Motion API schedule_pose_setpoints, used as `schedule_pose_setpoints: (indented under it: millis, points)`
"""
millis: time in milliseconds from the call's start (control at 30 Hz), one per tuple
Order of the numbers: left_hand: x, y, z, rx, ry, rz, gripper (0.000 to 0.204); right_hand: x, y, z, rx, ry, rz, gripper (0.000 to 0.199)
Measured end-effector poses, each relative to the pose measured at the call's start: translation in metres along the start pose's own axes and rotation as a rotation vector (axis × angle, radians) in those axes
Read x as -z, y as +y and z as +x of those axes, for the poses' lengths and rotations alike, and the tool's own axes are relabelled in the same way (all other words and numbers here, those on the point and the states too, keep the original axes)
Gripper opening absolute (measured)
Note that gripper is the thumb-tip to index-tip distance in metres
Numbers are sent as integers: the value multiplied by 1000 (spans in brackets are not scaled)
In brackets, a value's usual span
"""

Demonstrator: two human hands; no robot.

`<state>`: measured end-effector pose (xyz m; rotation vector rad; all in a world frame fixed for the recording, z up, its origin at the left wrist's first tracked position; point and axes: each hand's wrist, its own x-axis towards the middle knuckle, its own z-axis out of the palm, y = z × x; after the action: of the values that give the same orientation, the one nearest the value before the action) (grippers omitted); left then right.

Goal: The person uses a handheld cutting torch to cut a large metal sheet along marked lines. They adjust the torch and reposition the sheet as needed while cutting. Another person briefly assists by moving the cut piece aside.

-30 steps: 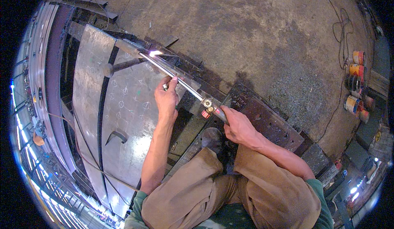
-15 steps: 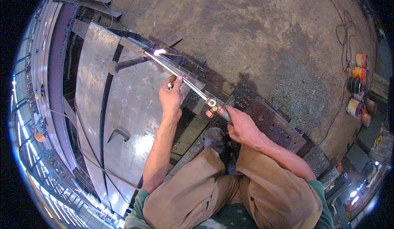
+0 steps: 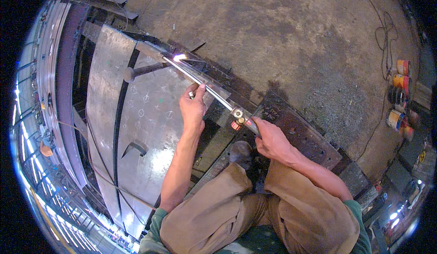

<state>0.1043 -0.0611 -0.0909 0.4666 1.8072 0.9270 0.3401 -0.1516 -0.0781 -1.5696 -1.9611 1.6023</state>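
A long metal cutting torch (image 3: 200,82) runs from the middle of the view up to the left. Its lit tip glows bright at the far edge of a large grey steel plate (image 3: 150,131). My right hand (image 3: 268,138) grips the torch's handle just behind its brass and red valves. My left hand (image 3: 193,108) steadies the torch tubes partway along, with its fingers curled against them. The plate bears several chalk circles and crosses. I squat above it with my knees in brown trousers at the lower edge.
A dark steel slab with holes (image 3: 300,133) lies under my right hand. Bare concrete floor (image 3: 282,30) spreads beyond it. Several paint cans (image 3: 400,87) stand at the right, with a thin cable looped near them. Steel beams and rails (image 3: 59,94) run along the left.
The torch and both hands have shifted slightly up and to the right in the view. The flame stays at the plate's far edge.
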Motion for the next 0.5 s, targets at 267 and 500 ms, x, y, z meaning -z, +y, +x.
schedule_pose_setpoints:
  millis: [267, 500]
  points:
    - [3, -7, 5, -2, -5, 8, 22, 2, 1, -1, 5, -2, -5, 59]
    - [3, -4, -1, -28, -32, -37, 27, 1, 0, 0, -7, 24, 9, 59]
